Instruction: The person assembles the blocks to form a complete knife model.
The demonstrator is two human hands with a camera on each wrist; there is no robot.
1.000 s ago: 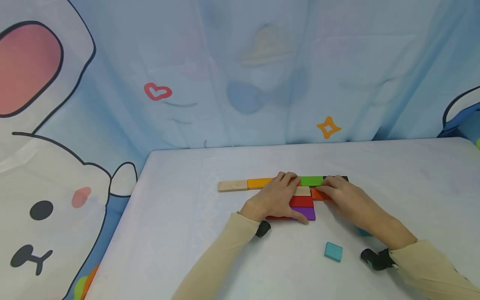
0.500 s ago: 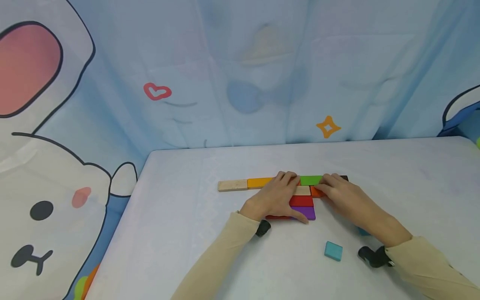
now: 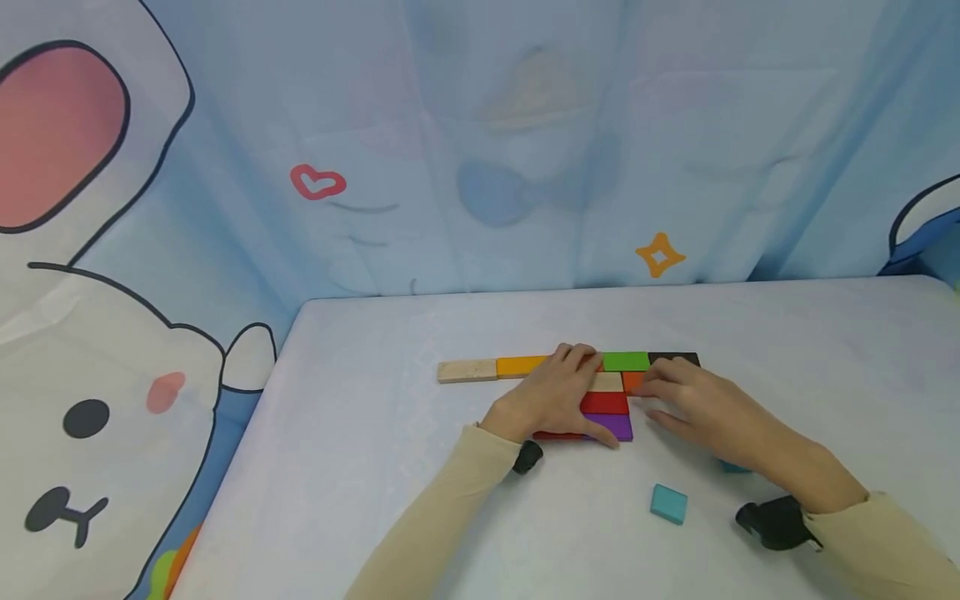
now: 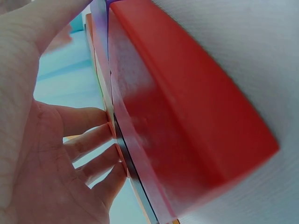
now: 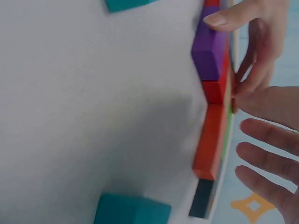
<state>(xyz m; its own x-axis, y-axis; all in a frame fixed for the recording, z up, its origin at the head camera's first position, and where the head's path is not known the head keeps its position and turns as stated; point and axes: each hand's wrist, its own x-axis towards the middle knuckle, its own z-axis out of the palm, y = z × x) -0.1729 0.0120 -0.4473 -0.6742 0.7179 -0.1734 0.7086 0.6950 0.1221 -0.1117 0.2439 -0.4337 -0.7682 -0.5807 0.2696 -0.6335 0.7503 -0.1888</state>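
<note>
A pale blue curtain printed with cartoon figures hangs behind the white table, which carries a flat arrangement of coloured wooden blocks. Along the far edge of the arrangement runs a row: a plain wooden block, a yellow-orange block, a green block and a black block. Below the row sit a pale block, a red block and a purple block, packed edge to edge, with an orange block just right of the pale one, under the green. The left hand lies flat over the left part of the cluster, fingers straight and spread, its thumb reaching along the near edge of the purple block; it presses rather than grips. The right hand rests on the table just right of the cluster, fingers loosely extended, fingertips at the orange block, grasping nothing. A small teal block lies alone nearer the person, well apart from the cluster, and another teal piece peeks from under the right forearm.
</note>
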